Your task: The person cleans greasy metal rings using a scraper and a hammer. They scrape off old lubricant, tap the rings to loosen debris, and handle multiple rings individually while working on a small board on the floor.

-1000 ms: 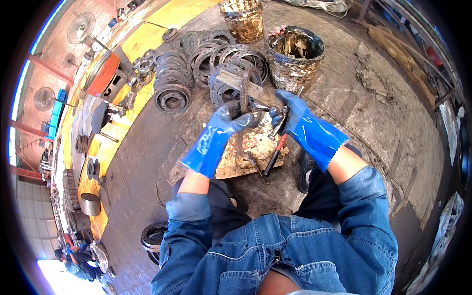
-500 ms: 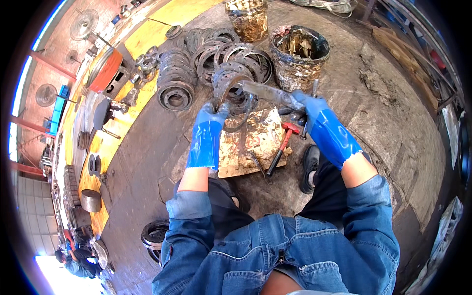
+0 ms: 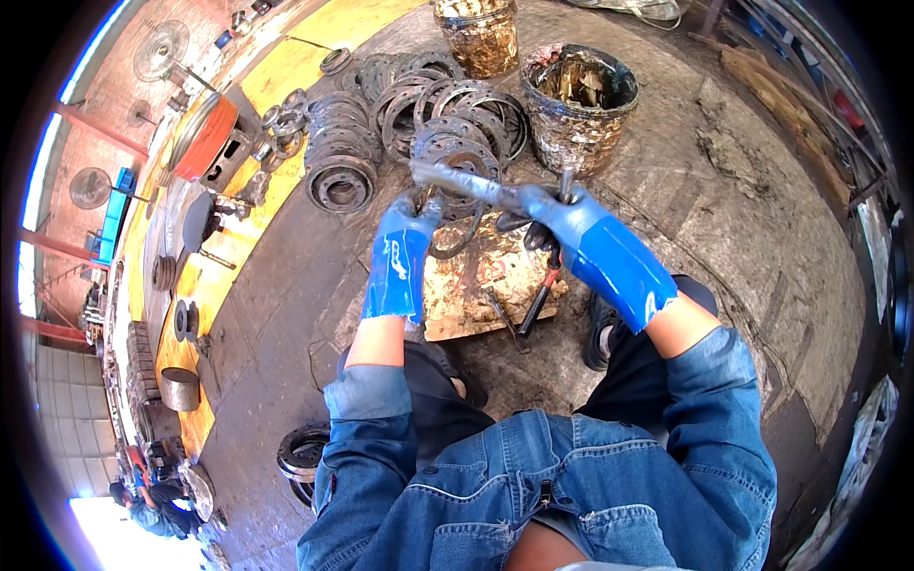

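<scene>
Metal ring (image 3: 465, 245) sitting mid-frame, left hand (image 3: 409, 221) pinching its rim between fingers; right hand (image 3: 555, 217) curling its fingers around a flat bar (image 3: 464, 182), contact with the ring unclear. Likely best: bracing the ring firmly, keeping left fingers out of the bar's path.

Text: none legible | labels, numbers, signs: none legible | board (image 3: 457, 306): reddish marks (image 3: 480, 258), unreadable

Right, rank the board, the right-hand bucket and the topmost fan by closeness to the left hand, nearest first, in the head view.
From the left hand:
1. Board: on the floor, below and right.
2. Bucket: upper right.
3. Fan: far off, upper left.
</scene>
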`<state>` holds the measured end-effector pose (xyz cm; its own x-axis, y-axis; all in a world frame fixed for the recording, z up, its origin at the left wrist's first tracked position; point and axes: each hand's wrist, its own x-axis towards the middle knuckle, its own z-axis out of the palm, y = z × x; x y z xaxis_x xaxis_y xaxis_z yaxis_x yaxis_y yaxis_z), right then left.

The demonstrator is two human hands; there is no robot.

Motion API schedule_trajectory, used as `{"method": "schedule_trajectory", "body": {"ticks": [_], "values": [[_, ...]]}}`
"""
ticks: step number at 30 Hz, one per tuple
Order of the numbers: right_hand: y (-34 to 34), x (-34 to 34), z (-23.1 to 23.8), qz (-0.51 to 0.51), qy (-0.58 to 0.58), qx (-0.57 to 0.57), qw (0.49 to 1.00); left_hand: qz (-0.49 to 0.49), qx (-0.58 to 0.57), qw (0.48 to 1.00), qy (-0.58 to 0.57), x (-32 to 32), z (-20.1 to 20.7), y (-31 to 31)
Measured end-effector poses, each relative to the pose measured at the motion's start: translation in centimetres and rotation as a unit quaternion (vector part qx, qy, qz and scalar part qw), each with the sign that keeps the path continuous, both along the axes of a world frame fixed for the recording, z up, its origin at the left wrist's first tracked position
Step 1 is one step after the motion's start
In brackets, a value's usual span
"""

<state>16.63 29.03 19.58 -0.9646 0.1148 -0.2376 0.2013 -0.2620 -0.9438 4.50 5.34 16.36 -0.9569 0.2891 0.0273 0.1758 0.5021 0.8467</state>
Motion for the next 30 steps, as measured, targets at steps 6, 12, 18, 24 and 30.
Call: {"method": "schedule_trajectory", "body": {"ticks": [6, 12, 18, 24, 30], "values": [[1.1, -0.6, 0.4, -0.062, -0.106, -0.175, 0.977, 0.046, 0.077, 0.994, -0.065, -1.3, -1.4, -0.8], [1.7, -0.1, 2.4, 0.002, -0.201, -0.208, 0.957, 0.124, 0.444, 0.853, -0.243, -3.4, -2.2, -2.4], [1.0, -0.8, 1.0, 0.044, -0.21, -0.265, 0.94, 0.138, 0.488, 0.825, -0.248, -5.0, -3.2, -1.7], [-1.0, -1.4, 1.7, 0.06, -0.233, -0.283, 0.929, 0.172, 0.515, 0.811, -0.218, -6.1, -4.5, -3.1], [-0.5, -1.5, -0.6, 0.052, -0.191, -0.194, 0.961, 0.129, 0.545, 0.809, -0.179, -5.9, -3.3, -2.7]]}}
